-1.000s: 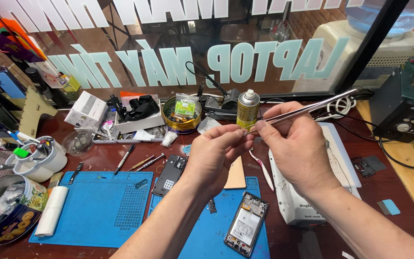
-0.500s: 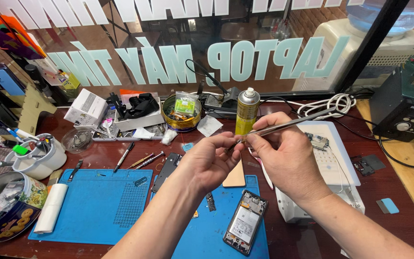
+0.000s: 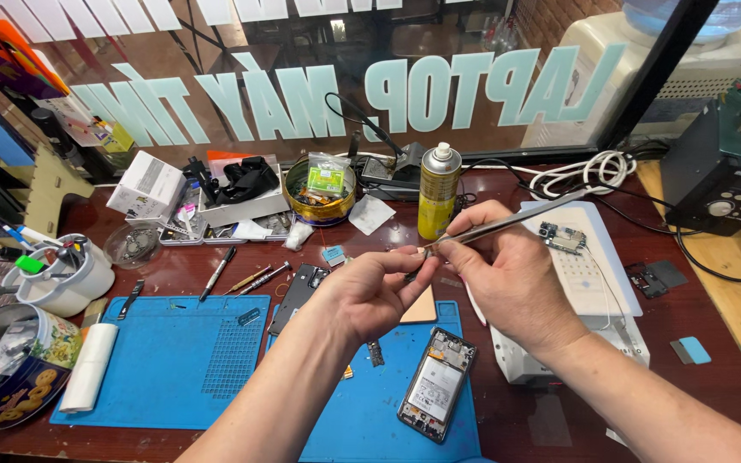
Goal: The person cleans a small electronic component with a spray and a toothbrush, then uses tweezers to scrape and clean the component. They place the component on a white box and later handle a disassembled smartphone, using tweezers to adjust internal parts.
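Tweezers gripped in right hand, tips at tiny part pinched by left hand, frame centre. Could slip and drop onto cluttered blue mat if squeezed crooked.

Shiny metal tweezers, matt rubber mat

Beside the plain blue rubber work mat stand a yellow metal spray can with a silver top and a biscuit-patterned round tin, on a dark red-brown wooden table.
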